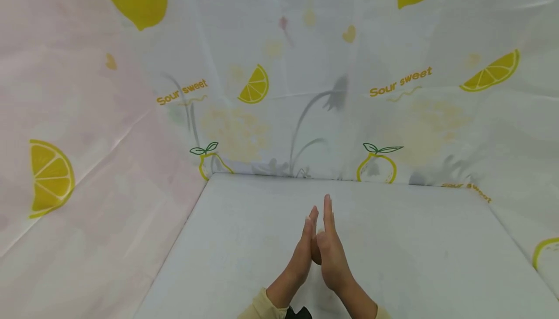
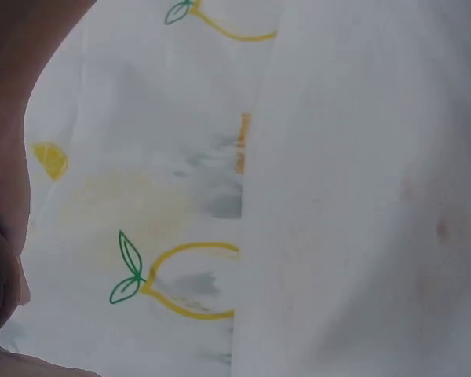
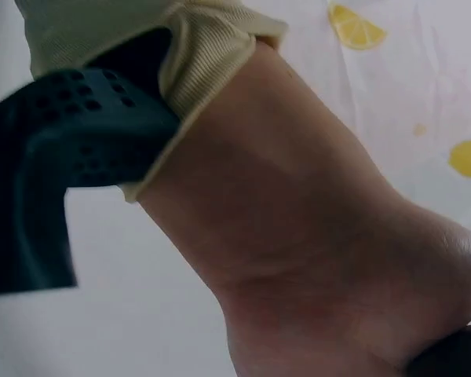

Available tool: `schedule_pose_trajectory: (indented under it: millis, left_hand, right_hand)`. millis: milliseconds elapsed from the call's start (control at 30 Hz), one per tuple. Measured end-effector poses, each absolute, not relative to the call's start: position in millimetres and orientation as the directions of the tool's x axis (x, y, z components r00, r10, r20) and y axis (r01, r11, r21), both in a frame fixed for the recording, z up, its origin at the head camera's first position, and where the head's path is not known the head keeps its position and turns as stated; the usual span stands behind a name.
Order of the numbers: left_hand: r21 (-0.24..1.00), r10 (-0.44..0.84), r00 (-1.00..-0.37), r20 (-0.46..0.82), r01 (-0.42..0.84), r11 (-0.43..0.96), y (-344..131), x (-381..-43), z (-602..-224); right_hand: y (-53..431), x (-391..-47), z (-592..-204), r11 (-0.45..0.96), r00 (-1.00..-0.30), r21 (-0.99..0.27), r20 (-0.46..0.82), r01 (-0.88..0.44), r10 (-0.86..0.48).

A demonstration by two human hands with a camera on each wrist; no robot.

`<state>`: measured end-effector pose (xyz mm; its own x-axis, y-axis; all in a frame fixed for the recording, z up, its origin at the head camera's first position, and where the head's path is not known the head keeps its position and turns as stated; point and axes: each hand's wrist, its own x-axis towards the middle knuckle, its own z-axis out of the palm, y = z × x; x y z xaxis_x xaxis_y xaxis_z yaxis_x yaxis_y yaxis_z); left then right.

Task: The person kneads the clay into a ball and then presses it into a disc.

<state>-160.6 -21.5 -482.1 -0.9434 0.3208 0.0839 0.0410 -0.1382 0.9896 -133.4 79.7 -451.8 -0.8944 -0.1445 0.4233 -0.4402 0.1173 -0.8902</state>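
A dark brown, rounded object [image 1: 316, 255] is sitting between the palms of the two hands, the left hand [image 1: 301, 257] lying against one side and the right hand [image 1: 334, 260] partly covering the other. Both hands are holding their fingers straight, pointing away from the person, and are pressing the object palm to palm rather than curling round it. In both wrist views only a dark part of it is showing, at the frame's edge.

Pale yellow sleeves [image 1: 263, 307] are covering the forearms, and the right wrist view is showing a dark perforated strap [image 3: 86, 126] lying over the cuff. A black piece [image 1: 299, 313] is jutting out beside the left cuff, near the bottom of the head view.

The white bench [image 1: 227, 241] is stretching out to either side of the hands. A lemon-printed cloth [image 1: 279, 129] is rising along its back edge and bounding its left and right sides; the fingertips are pointing towards the back edge.
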Motion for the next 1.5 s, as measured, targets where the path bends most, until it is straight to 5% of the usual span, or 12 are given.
schedule_pose_trajectory:
  millis: [300,500,867,1167,1500]
  left_hand:
    - [0.968,0.405,-0.880,0.247,0.206,-0.144,-19.1,-148.8,-472.0]
    - [0.954,0.344,-0.892,0.295,0.254,-0.159,-24.2,-148.8,-462.6]
    - [0.986,0.154,-0.976,0.157,0.144,-0.088,-23.8,-171.4,-470.5]
    - [0.990,0.228,-0.964,0.135,0.122,-0.073,-15.4,-164.7,-486.0]
    - [0.967,0.396,-0.883,0.253,0.216,-0.137,-19.2,-150.8,-479.8]
  right_hand:
    - [93.4,-157.2,-458.3,0.046,-0.939,-0.941,0.328,-0.334,-0.104]
    - [90.7,-159.2,-474.9,0.029,-0.962,-0.971,0.230,-0.236,-0.144]
    - [73.1,-132.5,-483.5,0.092,-0.929,-0.933,0.329,-0.347,-0.168]
    - [79.5,-139.9,-464.2,0.046,-0.914,-0.918,0.388,-0.395,-0.118]
    - [98.0,-167.1,-466.3,-0.062,-0.981,-0.985,0.167,-0.161,-0.102]
